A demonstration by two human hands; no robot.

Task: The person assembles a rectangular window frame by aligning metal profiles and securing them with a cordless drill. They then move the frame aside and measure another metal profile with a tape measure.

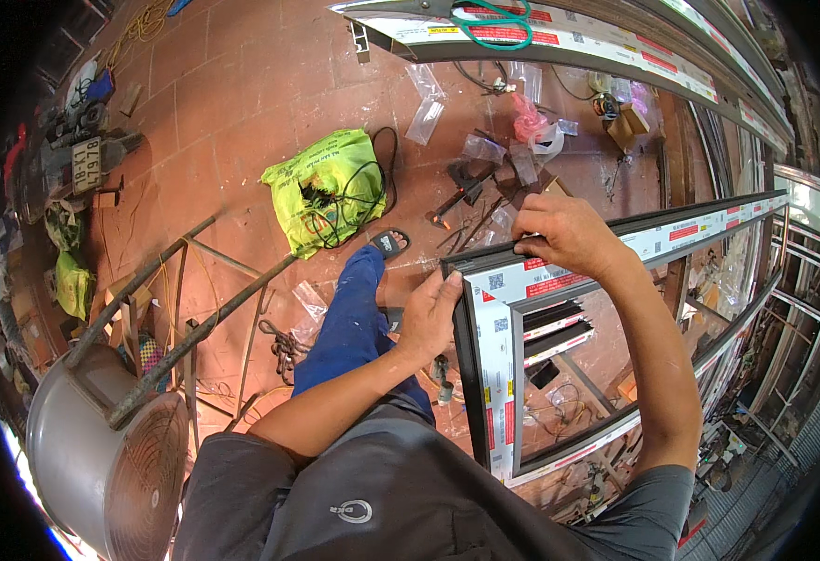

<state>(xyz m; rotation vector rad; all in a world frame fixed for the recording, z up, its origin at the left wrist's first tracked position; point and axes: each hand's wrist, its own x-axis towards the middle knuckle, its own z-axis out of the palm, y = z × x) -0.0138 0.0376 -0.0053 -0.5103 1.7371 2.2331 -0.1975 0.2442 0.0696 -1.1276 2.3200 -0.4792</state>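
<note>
A metal window or door frame (pixel 501 393), wrapped in white film with red labels, stands in front of me on the right. Black edging (pixel 470 360) runs along its outer sides. My left hand (pixel 429 318) is closed on the frame's near left corner, thumb against the black edge. A short way along the far bar, my right hand (pixel 564 234) presses curled fingers onto its top edge. Whatever those fingers pinch there is hidden beneath them. Scissors with green handles (pixel 496 25) lie on another film-covered profile (pixel 597 42) at the far right.
A yellow-green plastic bag (pixel 324 194) with a black cord lies on the tiled floor. A large drum fan (pixel 101 458) and metal tubes (pixel 209 323) stand on my left. Tools (pixel 457 201) and plastic scraps (pixel 424 103) litter the floor beyond the frame.
</note>
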